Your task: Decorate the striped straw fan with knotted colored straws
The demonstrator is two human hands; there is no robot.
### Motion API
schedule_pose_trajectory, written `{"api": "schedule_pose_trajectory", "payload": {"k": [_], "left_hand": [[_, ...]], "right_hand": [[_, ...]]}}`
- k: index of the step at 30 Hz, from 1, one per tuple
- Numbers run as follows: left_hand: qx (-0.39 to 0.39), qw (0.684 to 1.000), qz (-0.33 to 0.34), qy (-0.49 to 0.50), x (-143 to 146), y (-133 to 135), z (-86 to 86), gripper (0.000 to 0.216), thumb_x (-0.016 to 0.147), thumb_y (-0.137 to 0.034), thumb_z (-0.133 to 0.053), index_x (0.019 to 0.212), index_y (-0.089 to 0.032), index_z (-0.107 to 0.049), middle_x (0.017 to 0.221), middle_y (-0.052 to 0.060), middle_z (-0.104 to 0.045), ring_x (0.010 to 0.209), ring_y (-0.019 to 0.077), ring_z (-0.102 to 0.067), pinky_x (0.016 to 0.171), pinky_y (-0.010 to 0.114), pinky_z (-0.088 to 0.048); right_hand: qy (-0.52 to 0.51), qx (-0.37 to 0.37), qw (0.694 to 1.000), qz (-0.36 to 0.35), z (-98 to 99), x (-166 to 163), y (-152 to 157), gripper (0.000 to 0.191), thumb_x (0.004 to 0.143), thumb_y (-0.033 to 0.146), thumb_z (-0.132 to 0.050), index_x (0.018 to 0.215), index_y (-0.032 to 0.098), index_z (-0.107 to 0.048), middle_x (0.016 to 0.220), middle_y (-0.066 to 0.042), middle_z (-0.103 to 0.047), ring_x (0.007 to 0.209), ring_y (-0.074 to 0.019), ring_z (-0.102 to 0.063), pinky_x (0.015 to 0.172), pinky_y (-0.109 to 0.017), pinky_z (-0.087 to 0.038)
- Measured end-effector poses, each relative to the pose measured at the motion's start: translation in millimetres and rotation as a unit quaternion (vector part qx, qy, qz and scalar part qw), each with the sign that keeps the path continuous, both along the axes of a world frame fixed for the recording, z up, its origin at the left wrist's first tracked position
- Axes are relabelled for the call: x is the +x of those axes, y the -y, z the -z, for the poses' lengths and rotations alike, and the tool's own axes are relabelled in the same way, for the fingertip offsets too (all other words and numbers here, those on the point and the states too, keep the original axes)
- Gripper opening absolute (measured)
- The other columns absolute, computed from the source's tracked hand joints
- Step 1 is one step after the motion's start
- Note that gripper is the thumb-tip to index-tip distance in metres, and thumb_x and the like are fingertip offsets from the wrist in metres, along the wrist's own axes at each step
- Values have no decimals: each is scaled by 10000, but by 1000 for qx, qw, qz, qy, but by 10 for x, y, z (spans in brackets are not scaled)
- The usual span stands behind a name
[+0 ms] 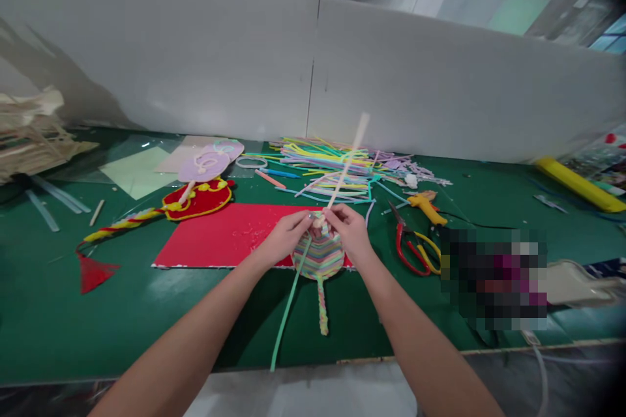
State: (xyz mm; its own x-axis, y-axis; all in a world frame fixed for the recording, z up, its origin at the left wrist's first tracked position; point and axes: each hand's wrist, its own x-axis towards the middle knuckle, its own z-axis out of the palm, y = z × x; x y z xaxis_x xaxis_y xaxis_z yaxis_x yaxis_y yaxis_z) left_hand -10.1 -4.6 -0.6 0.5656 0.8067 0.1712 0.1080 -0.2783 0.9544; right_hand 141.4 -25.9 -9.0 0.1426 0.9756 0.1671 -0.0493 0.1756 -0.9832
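Observation:
A small round fan [320, 262] with wavy pastel stripes is held over the table, its twisted handle [322, 309] pointing toward me. My left hand [288, 234] pinches the upper left of its rim. On the upper right, my right hand [349, 229] is closed at the rim, where a long pale strip [349, 159] rises up and away. From the fan's upper part a mint-green strip [288, 316] hangs down past the left side of the handle. The fingers partly cover the fan's top, so the exact grip there is hard to make out.
Under the fan lies a red board [210, 238]. Behind it is a heap of coloured chenille stems [327, 159]. Red-handled pliers [408, 247] and a yellow glue gun [428, 208] lie to the right. A red-yellow fan with a tassel [198, 201] is left; a grey partition [220, 58] stands behind.

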Motion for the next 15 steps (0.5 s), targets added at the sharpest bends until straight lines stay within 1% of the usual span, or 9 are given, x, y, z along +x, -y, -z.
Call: {"api": "schedule_pose_trajectory", "payload": {"k": [2, 3, 5, 7, 10, 12, 15], "left_hand": [[-68, 995, -9, 66, 58, 13, 49, 365, 850, -418, -323, 818, -138, -555, 765, 39, -593, 726, 145, -550, 725, 272, -433], [-88, 992, -13, 86, 86, 20, 69, 364, 843, -431, -338, 840, -137, -552, 770, 41, -594, 722, 145, -552, 722, 275, -438], [-104, 988, -34, 107, 127, 32, 91, 345, 824, -444, -380, 864, -144, -544, 757, 33, -590, 705, 140, -550, 689, 265, -446], [-86, 988, -68, 111, 140, 35, 89, 311, 815, -434, -410, 837, -153, -540, 720, 16, -575, 685, 130, -541, 666, 247, -443], [-37, 989, -104, 99, 121, 27, 61, 260, 814, -390, -437, 736, -157, -521, 668, -5, -541, 670, 115, -524, 673, 231, -429], [-20, 989, -112, 92, 104, 25, 42, 247, 816, -369, -442, 706, -157, -504, 657, -11, -533, 666, 110, -521, 667, 224, -423], [-17, 989, -116, 94, 94, 33, 23, 236, 820, -357, -441, 712, -155, -497, 656, -13, -533, 657, 105, -521, 652, 217, -420]], "right_hand": [[-35, -8, 999, 21, -8, -7, -5, 219, 657, 381, -642, 719, 181, -577, 598, 18, -553, 506, -97, -484, 453, -215, -391], [-41, -7, 999, 23, -11, -9, -6, 218, 652, 373, -649, 713, 175, -580, 613, 8, -569, 530, -104, -502, 466, -217, -401], [-38, 0, 999, 18, -13, -13, -6, 205, 652, 359, -652, 690, 168, -589, 623, -4, -588, 549, -111, -516, 475, -219, -405], [-32, 4, 999, 13, -8, -17, -4, 197, 654, 354, -650, 680, 166, -597, 625, -5, -591, 536, -105, -505, 462, -216, -394], [-29, -7, 999, 12, 2, -22, 0, 207, 642, 358, -657, 682, 163, -602, 622, -2, -581, 515, -96, -481, 444, -211, -387], [-23, -12, 1000, 3, 2, -24, 4, 216, 640, 365, -657, 673, 160, -599, 614, 0, -572, 496, -90, -468, 436, -210, -384], [-18, -8, 1000, 0, -13, -25, 12, 214, 635, 364, -664, 647, 165, -585, 588, 11, -560, 463, -83, -451, 426, -211, -377]]}}
